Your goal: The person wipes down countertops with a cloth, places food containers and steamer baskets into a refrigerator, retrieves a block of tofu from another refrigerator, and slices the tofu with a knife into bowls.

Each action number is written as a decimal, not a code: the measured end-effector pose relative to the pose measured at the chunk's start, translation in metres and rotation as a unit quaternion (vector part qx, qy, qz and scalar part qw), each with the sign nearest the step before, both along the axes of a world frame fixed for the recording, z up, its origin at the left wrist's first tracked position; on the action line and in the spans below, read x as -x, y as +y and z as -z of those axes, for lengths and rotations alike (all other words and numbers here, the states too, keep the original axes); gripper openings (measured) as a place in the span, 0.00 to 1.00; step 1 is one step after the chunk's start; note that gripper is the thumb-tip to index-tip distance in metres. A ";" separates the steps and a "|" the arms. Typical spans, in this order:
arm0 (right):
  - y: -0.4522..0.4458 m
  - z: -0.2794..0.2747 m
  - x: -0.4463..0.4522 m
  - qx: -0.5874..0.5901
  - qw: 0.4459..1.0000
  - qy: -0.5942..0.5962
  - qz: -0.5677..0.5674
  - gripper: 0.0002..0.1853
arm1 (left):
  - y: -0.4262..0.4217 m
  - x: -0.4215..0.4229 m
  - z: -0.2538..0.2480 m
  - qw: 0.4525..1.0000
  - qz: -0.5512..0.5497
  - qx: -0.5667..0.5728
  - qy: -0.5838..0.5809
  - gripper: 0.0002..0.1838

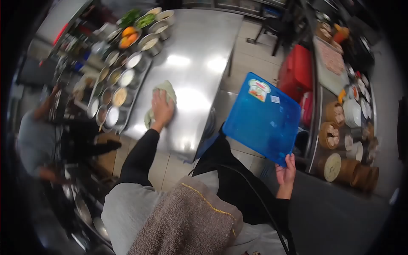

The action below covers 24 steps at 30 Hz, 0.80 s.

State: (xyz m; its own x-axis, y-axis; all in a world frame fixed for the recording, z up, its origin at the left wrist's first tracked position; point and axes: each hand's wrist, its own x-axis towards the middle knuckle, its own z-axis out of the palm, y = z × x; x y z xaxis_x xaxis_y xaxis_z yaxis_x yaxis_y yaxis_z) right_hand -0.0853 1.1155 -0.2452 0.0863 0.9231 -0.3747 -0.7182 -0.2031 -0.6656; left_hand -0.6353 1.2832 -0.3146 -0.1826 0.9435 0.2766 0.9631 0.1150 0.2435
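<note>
On the steel table (199, 38), my left hand (162, 109) presses down on a pale green cloth (166, 88), which bunches out around the fingers. My right hand (286, 172) grips one corner of a flat blue plastic lid (261, 121), thumb and fingers at its edge. The lid hangs tilted over the floor, to the right of the table. It has rounded corners, a colourful label (258, 90) and a small white sticker (275, 99).
Several metal tubs of ingredients (120, 97) line the table's left side, near oranges (128, 37). At left stands another person (38, 140). A red box (295, 72) is on the right, beside a counter with bamboo steamers (329, 135) and plates (352, 112). A brown towel (187, 221) hangs at my chest.
</note>
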 end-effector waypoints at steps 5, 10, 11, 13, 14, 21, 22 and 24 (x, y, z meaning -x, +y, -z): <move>0.057 -0.027 -0.007 0.021 0.998 -0.037 0.040 0.18 | 0.255 0.046 0.053 0.998 0.057 -0.032 -0.005 0.36; 0.123 -0.052 -0.009 0.034 0.994 -0.039 0.095 0.11 | 0.383 -0.029 0.027 0.988 0.152 0.005 0.014 0.29; 0.136 -0.054 -0.007 0.043 0.992 -0.039 0.114 0.10 | 0.397 -0.040 0.028 0.980 0.198 0.021 0.000 0.28; 0.163 -0.061 -0.004 0.051 0.987 -0.032 0.152 0.09 | 0.404 -0.053 0.008 0.960 0.273 0.050 -0.035 0.26; 0.173 -0.065 -0.009 0.046 0.984 -0.033 0.172 0.09 | 0.406 -0.047 0.008 0.953 0.292 0.046 -0.064 0.26; 0.233 -0.085 -0.047 0.022 0.954 -0.080 0.286 0.09 | 0.407 -0.125 -0.073 0.980 0.186 -0.046 -0.054 0.19; 0.245 -0.088 -0.050 0.020 0.951 -0.079 0.299 0.09 | 0.415 -0.154 -0.072 0.946 0.215 -0.091 -0.224 0.17; 0.261 -0.076 -0.068 0.002 0.950 -0.069 0.305 0.08 | 0.400 -0.271 -0.121 0.815 0.279 0.080 -0.501 0.22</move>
